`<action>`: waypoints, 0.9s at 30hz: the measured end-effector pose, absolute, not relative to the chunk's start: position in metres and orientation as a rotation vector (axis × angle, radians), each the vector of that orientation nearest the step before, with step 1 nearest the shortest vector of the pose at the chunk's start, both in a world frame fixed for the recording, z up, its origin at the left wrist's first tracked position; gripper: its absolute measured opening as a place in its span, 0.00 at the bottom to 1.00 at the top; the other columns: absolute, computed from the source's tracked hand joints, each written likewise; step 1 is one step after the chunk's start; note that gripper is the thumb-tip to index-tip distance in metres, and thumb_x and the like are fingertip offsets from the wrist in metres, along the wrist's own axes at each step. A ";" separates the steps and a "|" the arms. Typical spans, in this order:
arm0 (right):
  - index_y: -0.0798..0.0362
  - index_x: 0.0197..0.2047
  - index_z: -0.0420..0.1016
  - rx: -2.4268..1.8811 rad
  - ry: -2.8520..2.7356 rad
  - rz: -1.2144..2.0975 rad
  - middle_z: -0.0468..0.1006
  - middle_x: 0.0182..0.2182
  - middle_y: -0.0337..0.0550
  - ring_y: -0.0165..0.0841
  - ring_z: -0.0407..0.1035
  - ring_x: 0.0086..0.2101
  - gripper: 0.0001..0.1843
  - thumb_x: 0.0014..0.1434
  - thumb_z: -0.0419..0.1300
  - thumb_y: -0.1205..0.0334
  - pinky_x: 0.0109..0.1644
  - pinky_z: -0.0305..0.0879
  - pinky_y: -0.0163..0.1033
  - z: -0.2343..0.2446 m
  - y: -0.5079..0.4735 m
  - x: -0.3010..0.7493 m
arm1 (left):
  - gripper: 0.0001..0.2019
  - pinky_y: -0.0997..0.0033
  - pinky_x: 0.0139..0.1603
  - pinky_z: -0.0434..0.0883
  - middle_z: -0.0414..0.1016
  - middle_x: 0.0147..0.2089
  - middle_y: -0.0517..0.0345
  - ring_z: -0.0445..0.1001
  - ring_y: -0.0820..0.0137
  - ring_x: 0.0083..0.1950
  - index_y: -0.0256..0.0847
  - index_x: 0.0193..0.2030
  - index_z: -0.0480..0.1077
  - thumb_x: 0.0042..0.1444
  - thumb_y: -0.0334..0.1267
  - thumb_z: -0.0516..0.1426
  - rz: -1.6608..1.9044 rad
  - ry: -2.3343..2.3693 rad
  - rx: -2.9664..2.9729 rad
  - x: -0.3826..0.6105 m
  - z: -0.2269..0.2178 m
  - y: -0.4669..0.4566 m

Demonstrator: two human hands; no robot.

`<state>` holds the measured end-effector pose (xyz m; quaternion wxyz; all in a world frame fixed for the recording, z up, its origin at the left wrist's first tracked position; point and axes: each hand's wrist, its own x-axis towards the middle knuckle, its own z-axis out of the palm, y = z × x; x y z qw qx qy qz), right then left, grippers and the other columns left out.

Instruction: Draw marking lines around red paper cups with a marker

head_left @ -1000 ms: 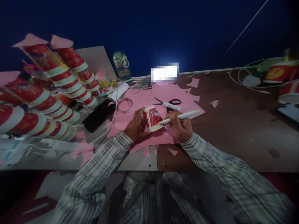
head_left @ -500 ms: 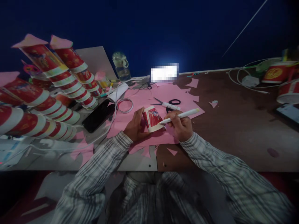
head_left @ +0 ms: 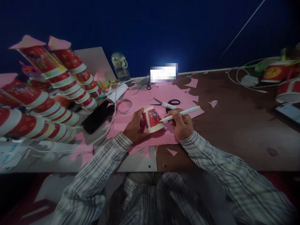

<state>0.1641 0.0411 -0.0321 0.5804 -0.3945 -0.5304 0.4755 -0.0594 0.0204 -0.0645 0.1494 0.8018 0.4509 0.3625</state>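
My left hand (head_left: 136, 127) grips a red and white paper cup (head_left: 152, 118) by its left side; the cup lies tilted over a pink paper sheet (head_left: 138, 93). In my right hand (head_left: 182, 125) is a white marker pen (head_left: 187, 112) with a yellow end, its tip at or very near the cup's right side. Just behind that hand lie black-handled scissors (head_left: 174, 102) and a white tube (head_left: 169, 106). A roll of tape (head_left: 124, 106) rests on the sheet, left of the cup.
Tall stacks of red and white paper cups (head_left: 67, 84) lean on the left. A black phone (head_left: 97, 120), a white cable (head_left: 114, 115) and a water bottle (head_left: 121, 67) stand or lie nearby. Pink scraps (head_left: 172, 152) litter the front; more cups (head_left: 273, 72) are far right.
The marker's tip has shifted slightly up along the cup's side, and the pen lies a little flatter. The whole view has drifted slightly. Both hands keep their holds.
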 end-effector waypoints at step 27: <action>0.54 0.26 0.75 -0.904 -1.075 1.174 0.65 0.14 0.33 0.24 0.59 0.17 0.26 0.59 0.63 0.39 0.20 0.54 0.30 -0.038 0.051 0.163 | 0.56 0.44 0.60 0.74 0.60 0.68 0.30 0.66 0.43 0.67 0.35 0.74 0.43 0.48 0.57 0.67 1.043 1.277 2.306 -0.061 -0.067 0.023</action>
